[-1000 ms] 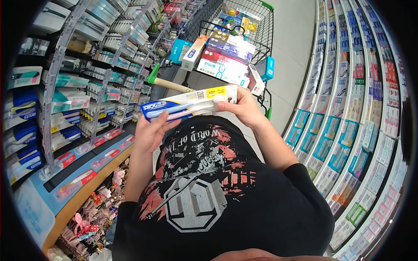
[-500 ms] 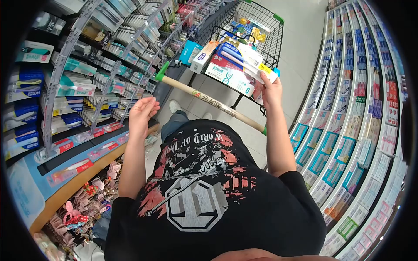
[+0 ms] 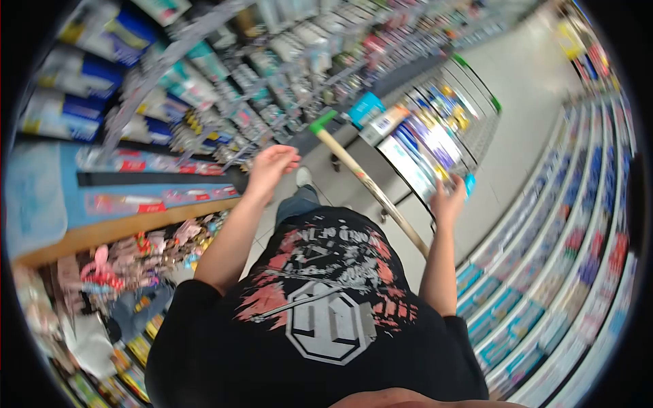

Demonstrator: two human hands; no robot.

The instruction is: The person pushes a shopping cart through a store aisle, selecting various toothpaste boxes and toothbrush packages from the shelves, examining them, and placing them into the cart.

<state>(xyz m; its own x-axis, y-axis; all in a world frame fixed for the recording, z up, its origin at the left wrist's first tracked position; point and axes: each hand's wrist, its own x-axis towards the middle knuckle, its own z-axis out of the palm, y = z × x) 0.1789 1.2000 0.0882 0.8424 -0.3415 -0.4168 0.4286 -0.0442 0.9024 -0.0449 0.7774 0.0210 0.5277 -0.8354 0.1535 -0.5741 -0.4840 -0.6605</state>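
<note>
The blue-and-white toothbrush pack lies tilted over the boxes at the near end of the shopping cart. Close to its lower right end is my right hand, fingers apart and raised; motion blur softens the gap between them. My left hand is in the air left of the cart's pale handle bar, its fingers bent together with nothing visible in them. A teal box and an orange-and-white box stand at the cart's left corner.
Shelves of hanging packs rise on the left above a wooden ledge. Hair accessories hang below it. Long rows of boxed goods curve along the right. The tiled floor runs ahead between them.
The toothbrush pack has gone from my two hands onto the cart's boxes, and my right hand has opened beside it. The view has turned, so the cart appears further right.
</note>
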